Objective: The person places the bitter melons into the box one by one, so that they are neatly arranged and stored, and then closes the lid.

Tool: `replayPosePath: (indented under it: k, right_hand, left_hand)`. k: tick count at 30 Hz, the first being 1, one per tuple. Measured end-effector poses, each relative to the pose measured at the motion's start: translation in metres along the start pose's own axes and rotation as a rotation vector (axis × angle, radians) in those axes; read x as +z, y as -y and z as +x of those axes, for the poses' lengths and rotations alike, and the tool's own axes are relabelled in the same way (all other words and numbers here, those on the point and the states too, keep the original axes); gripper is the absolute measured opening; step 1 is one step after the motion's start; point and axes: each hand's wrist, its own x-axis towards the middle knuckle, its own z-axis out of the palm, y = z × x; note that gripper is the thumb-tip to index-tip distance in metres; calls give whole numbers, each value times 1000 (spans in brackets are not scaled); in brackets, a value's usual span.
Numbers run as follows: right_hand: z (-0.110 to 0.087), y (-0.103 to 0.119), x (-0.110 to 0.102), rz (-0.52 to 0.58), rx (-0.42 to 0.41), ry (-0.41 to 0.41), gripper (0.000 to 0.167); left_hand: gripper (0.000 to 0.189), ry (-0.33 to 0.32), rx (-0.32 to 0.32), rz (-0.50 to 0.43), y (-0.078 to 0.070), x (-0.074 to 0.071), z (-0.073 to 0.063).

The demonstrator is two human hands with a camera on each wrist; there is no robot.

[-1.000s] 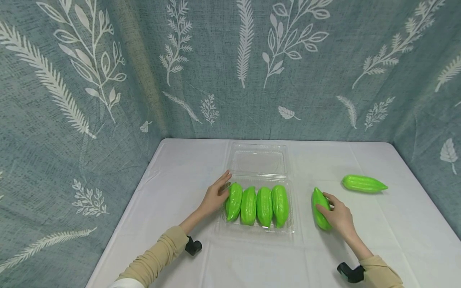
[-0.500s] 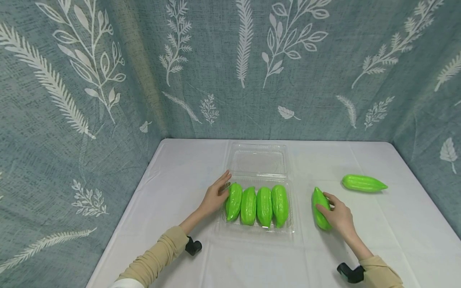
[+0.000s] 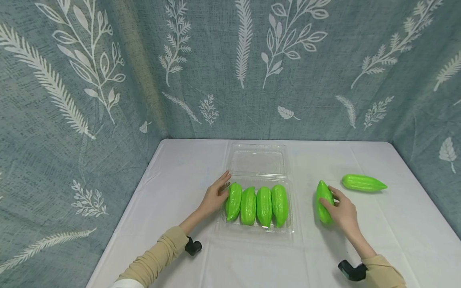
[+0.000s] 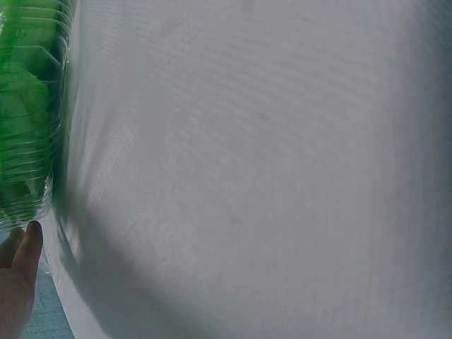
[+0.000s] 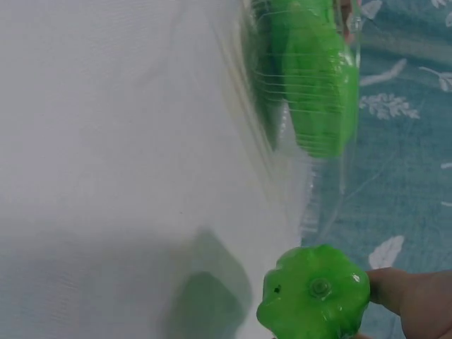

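Observation:
A bright green ribbed gourd (image 3: 324,203) is gripped by my right hand (image 3: 343,212), thumb on its near side and fingers behind. In the right wrist view the gourd (image 5: 314,291) shows its lobed end, and its shadow falls apart from it, so it is off the table. My left hand (image 3: 213,199) rests at the left side of a clear plastic clamshell box (image 3: 257,230), with fairly straight fingertips at its wall. Inside that box several like gourds (image 3: 264,207) lie side by side. The box's lid (image 3: 257,160) is folded back flat.
Another green gourd (image 3: 363,183) lies on its side at the right, beyond my right hand. White cloth covers the table (image 3: 194,160). A patterned blue-green curtain (image 3: 216,80) stands along the back and both sides.
My right hand has moved slightly up and away from me, carrying the gripped gourd with it. The left hand, the box and the gourds in it have stayed put.

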Motion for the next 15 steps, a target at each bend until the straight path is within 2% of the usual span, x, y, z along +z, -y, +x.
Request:
replayPosePath:
  k: [8, 15]
  right_hand:
    - [-2, 9, -11, 44, -14, -66, 61]
    - [-2, 14, -15, 77, -17, -74, 63]
  left_hand:
    - [52, 44, -24, -11, -37, -7, -7]
    - [52, 39, -23, -10, -38, -7, -7]
